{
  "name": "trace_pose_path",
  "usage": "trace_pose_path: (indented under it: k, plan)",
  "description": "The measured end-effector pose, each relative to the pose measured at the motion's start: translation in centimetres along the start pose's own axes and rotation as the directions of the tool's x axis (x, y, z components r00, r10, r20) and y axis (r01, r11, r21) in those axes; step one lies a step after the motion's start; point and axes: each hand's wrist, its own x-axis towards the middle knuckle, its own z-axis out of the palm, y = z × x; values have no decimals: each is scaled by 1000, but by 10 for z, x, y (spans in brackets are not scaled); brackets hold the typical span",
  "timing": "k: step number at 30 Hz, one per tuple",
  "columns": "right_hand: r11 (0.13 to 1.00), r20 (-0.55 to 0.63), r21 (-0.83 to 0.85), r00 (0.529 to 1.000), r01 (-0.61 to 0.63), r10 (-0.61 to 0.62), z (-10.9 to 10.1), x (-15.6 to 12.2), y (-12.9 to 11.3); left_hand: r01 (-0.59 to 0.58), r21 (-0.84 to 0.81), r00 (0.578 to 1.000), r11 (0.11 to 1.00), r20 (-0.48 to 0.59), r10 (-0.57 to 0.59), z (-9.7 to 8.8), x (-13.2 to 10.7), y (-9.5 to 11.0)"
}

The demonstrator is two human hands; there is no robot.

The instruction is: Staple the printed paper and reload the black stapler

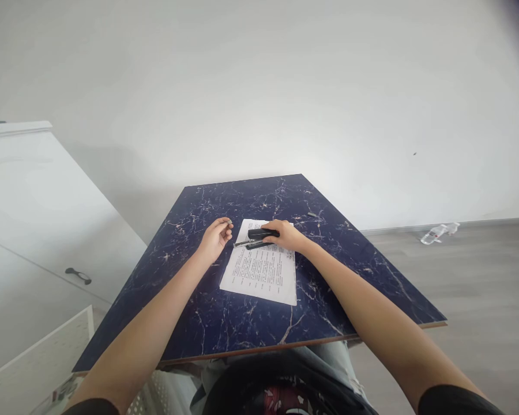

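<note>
My right hand [281,233] is wrapped round the back of a black stapler [259,234]. The stapler lies over printed sheets of paper [259,274], its jaws apart and a thin metal piece [242,244] sticking out at its left end. To the left of the paper, my left hand [216,237] is raised, thumb and forefinger pinched on a tiny greyish piece that looks like a strip of staples [230,222]. Its exact shape is too small to make out. The fingers of my right hand partly cover the stapler's rear.
The dark blue marble-patterned table [237,323] stands against a white wall. A small grey strip [312,214] lies on it, right of the paper. A white cabinet [38,230] with a dark handle stands at the left. Clear plastic bottles [436,233] lie on the floor at right.
</note>
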Motion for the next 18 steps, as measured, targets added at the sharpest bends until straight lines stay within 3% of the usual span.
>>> trace_pose_path:
  k: [5,9,12,14,18]
  plan:
    - [1000,-12,-8,1000,15,-15,0,0,-1,193,-107,978,975,-54,-200,-2,5,-4]
    - [999,2,-34,1000,20,-20,-1,0,-4,188,-126,979,974,-53,-196,0,3,-3]
    - [999,8,-44,1000,25,-24,0,0,-3,68,-17,997,998,-22,-68,0,-2,-3]
    - [999,2,-45,1000,31,-31,1,1,-1,-58,209,998,976,52,48,-2,-4,-4]
    - [998,-15,-49,999,43,-43,3,1,4,-309,588,949,747,240,204,-5,-6,-4]
